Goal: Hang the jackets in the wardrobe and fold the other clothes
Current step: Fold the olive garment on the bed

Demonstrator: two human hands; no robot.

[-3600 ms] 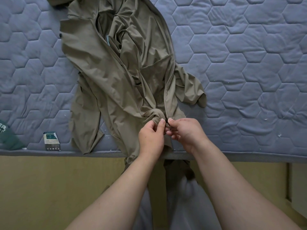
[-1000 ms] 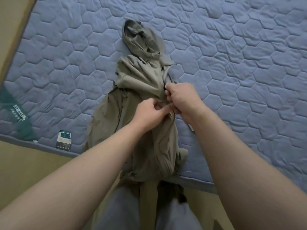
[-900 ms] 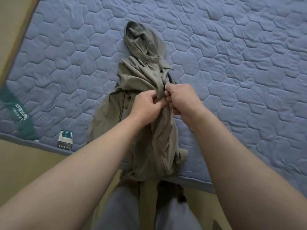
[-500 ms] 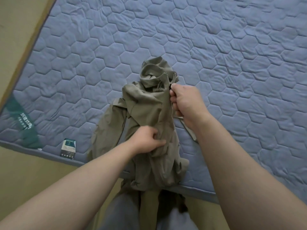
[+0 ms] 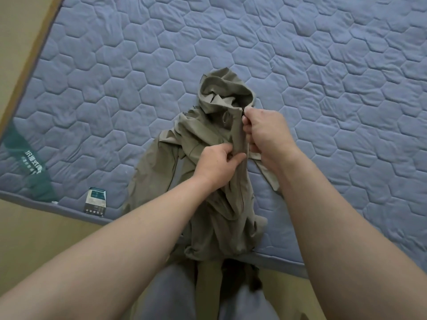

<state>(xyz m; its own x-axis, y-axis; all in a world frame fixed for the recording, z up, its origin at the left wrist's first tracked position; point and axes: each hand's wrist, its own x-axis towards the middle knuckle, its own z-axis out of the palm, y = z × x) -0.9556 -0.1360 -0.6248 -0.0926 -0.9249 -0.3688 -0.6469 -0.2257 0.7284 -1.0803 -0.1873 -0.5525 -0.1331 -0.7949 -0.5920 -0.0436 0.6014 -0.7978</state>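
An olive-green hooded jacket (image 5: 203, 139) lies bunched on the blue quilted mattress (image 5: 323, 77), hood pointing away from me and hem hanging over the near edge. My right hand (image 5: 265, 130) pinches the zipper pull at the top of the front, just under the hood. My left hand (image 5: 219, 162) grips the jacket front lower down, beside the zipper line. The zipper looks closed up to the collar.
A small dark box (image 5: 96, 200) lies near the mattress's front edge at the left. A green label (image 5: 27, 162) marks the mattress's left corner. Tan floor (image 5: 34, 245) lies to the left and in front. My legs are at the bottom.
My right hand has run the zipper from the hem up to the collar while the jacket closed. My left hand moved up the front behind it. The view shifted.
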